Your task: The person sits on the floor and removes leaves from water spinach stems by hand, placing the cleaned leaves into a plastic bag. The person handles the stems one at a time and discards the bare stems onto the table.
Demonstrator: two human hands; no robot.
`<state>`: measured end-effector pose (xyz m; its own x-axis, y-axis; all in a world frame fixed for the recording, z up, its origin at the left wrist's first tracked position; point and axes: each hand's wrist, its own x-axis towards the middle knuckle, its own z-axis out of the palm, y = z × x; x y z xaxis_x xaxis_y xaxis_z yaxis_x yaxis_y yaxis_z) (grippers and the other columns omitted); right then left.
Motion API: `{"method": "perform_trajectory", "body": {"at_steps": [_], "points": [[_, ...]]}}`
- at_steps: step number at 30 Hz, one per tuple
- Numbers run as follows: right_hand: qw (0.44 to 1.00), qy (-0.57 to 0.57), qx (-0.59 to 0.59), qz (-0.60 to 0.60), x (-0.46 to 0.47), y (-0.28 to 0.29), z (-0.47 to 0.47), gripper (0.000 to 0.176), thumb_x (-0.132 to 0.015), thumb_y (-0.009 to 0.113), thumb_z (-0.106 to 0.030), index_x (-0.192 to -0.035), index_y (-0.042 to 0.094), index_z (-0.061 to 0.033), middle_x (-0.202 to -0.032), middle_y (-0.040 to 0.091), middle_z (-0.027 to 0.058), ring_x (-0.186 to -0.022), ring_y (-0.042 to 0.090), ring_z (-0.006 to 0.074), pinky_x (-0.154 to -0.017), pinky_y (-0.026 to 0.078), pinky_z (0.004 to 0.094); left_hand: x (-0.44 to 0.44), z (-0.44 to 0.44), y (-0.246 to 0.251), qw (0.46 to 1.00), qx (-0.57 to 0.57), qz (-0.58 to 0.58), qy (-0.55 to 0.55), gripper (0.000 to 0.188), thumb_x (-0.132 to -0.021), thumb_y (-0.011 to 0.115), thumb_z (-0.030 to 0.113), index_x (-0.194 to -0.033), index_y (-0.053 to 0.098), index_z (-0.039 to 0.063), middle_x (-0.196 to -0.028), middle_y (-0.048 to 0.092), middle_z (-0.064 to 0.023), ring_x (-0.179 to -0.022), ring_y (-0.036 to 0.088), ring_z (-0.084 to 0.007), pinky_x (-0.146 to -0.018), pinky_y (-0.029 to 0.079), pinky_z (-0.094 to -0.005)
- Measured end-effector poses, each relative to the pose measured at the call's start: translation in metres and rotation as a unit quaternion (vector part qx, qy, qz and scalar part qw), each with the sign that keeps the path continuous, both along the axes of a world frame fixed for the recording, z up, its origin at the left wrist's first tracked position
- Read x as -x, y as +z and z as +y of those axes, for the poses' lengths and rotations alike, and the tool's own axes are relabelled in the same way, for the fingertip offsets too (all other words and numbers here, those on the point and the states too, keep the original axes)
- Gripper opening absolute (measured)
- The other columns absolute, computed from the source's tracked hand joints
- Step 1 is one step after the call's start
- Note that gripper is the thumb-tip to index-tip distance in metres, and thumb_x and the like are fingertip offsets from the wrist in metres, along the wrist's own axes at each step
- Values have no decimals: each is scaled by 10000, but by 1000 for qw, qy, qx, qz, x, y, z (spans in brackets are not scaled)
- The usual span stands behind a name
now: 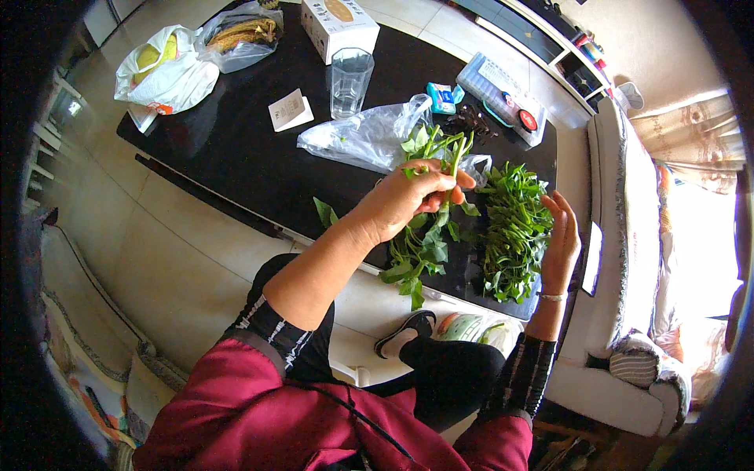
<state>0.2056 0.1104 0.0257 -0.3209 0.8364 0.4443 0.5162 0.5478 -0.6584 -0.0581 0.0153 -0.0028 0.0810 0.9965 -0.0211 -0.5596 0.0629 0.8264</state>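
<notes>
My left hand (429, 187) is closed around stems of leafy greens (431, 250) above the dark tabletop; the cut ends point up and the leaves hang down over the table's near edge. To the right lies a thick pile of leafy greens (513, 232), its stems side by side. My right hand (562, 241), with a bracelet at the wrist, is at the pile's right edge, fingers extended and nothing seen in it; whether it touches the leaves I cannot tell. A clear plastic bag (374, 135) lies crumpled behind my left hand. A loose leaf (324, 212) is left of my forearm.
On the dark table (247, 147) stand a glass tumbler (350, 82) and a white box (341, 26), with a folded card (290, 110), a tissue pack (442, 98), a plastic case (500, 97) and two filled bags (177, 79) around them. A sofa (612, 282) is at right.
</notes>
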Motion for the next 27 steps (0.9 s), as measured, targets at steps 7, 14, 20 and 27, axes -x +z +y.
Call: {"method": "perform_trajectory", "body": {"at_steps": [7,14,20,27], "points": [[982,-14,-153,-113,37,-6,2,224,-918,500,-53,-1119,594,-24,-957,671,118,-900,644,222,-816,485,324,35,-11,12,989,-3,9,147,327,-925,499,332,-947,660,49,-690,505,40,-589,386,-29,-524,306,-158],[992,99,55,-57,104,-40,-8,116,-837,614,-90,-921,649,-19,-846,647,130,-720,633,229,-664,496,312,54,-10,11,966,10,-23,259,340,-939,500,330,-902,653,29,-660,494,22,-584,415,-61,-549,318,-199],[929,146,168,-296,149,-68,-19,373,-794,651,-360,-796,632,13,-750,634,199,-723,617,370,-674,487,421,55,-8,2,955,9,-98,281,239,-915,552,269,-883,641,50,-825,649,-32,-685,532,-77,-615,379,-229],[963,72,209,-157,130,-66,-18,329,-800,624,-282,-840,612,44,-772,657,171,-706,637,296,-664,488,368,57,-2,-6,940,31,-159,299,282,-913,546,277,-828,644,26,-683,571,-13,-636,533,-112,-599,390,-263]]}}
